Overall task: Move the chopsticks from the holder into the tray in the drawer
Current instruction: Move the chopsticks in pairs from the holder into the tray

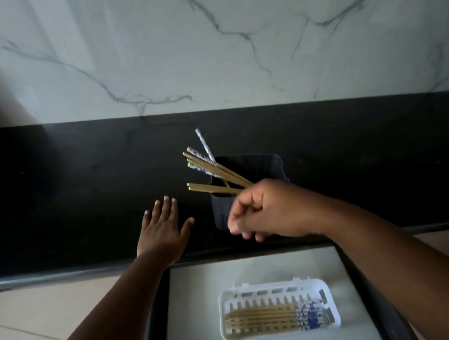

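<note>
Right of centre in the frame, the right hand (270, 210) has its fingers curled round a bundle of wooden chopsticks (212, 171), whose ends fan out toward the upper left; a few have blue-and-white patterned tops. Just behind the hand stands a dark square holder (256, 166) on a black countertop (82, 198), and the chopsticks cross its open mouth (whether their lower ends are inside it cannot be told).

Left of centre, the left hand (164, 226) lies flat on the countertop, fingers straight and spread, holding nothing.

Below both hands, at the bottom centre, an open drawer (155, 315) with a pale floor holds a white slotted tray (276, 289). More chopsticks (261, 318) lie side by side inside it, patterned ends to the right.

Across the top of the frame runs a white marble wall (203, 33) with grey veins.
</note>
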Tool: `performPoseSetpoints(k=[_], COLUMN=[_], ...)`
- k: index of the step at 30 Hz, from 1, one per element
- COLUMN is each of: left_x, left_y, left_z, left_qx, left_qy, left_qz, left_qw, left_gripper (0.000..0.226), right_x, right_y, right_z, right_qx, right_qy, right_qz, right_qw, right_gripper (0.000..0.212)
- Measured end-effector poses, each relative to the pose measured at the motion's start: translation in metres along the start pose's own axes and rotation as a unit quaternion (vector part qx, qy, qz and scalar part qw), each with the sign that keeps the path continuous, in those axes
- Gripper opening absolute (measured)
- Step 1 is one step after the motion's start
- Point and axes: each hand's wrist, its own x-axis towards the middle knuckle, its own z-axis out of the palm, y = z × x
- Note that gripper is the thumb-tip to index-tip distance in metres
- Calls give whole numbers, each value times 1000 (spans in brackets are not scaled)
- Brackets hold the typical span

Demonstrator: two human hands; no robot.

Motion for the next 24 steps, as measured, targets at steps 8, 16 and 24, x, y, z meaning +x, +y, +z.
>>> performPoseSetpoints(k=[8, 16, 24], left_x=[0, -1, -2], left_y=[0, -1, -1], left_z=[2, 4, 2], left_qx=[-10, -12, -22], left_qy=[9, 11, 12], left_qz=[-6, -6, -5], left_qw=[1000, 1000, 1000], left_gripper=[95, 89, 75], right_x=[49, 69, 78], right_y=[-10, -7, 0], right_z=[15, 48, 51], right_qx=[-253, -285, -313], right_qy=[238, 306, 326], right_qz=[-31, -74, -88], right_qw=[937, 906, 888], right_gripper=[39, 29, 19])
